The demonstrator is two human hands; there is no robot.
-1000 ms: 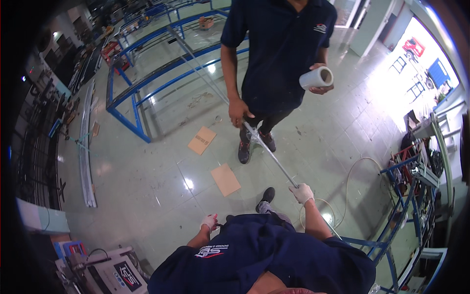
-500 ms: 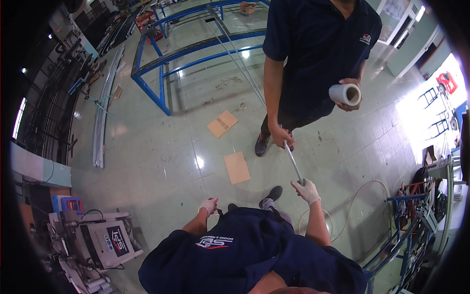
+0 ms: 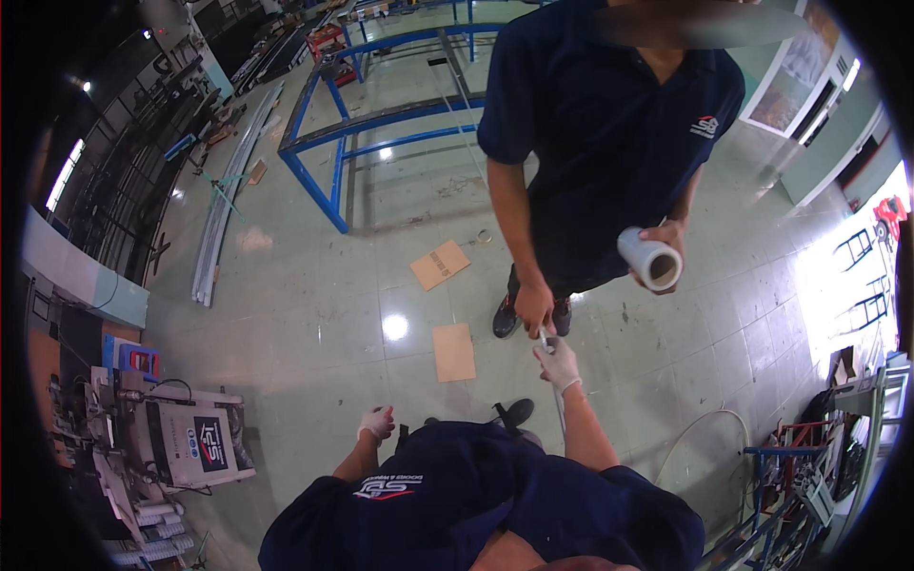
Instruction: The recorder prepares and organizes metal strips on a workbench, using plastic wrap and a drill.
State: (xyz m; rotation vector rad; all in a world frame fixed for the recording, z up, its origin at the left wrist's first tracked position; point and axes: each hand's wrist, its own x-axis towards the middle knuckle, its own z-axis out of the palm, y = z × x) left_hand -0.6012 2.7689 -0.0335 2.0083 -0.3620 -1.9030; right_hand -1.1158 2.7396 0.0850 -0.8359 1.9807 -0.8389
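My right hand [image 3: 557, 363], in a white glove, is closed around a thin metal rod [image 3: 544, 337] held out in front of me. A co-worker in a dark blue shirt [image 3: 609, 143] stands facing me and grips the same rod with one hand [image 3: 533, 309], just above mine. Their other hand holds a roll of white film [image 3: 651, 257] at waist height. My left hand [image 3: 378, 422], also gloved, hangs free at my side with nothing in it. My own dark blue shirt [image 3: 457, 504] fills the lower edge.
Two cardboard pieces [image 3: 440, 264] [image 3: 454, 352] lie on the glossy tiled floor. A blue steel frame [image 3: 333, 152] stands at the back, long metal profiles [image 3: 224, 219] lie left, a machine with cables [image 3: 181, 443] sits lower left, and blue racks [image 3: 809, 476] stand lower right.
The co-worker now stands much closer. The stretch of rod between their hand and my right hand has shrunk to a short piece. My left hand stays at my side.
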